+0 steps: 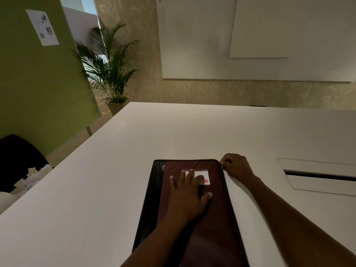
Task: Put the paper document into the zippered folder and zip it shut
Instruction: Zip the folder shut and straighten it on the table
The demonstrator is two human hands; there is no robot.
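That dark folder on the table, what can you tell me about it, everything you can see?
The zippered folder lies flat and closed on the white table. Its cover is dark maroon with a glossy black strip along the left side and a white label with a red mark. The left hand presses flat on the cover; the right hand is curled at its far right corner, seemingly on the zip.

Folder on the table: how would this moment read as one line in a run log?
folder: closed, flat on table | left hand: pressing flat on cover | right hand: curled at far right corner, zip pull hidden | paper: not visible
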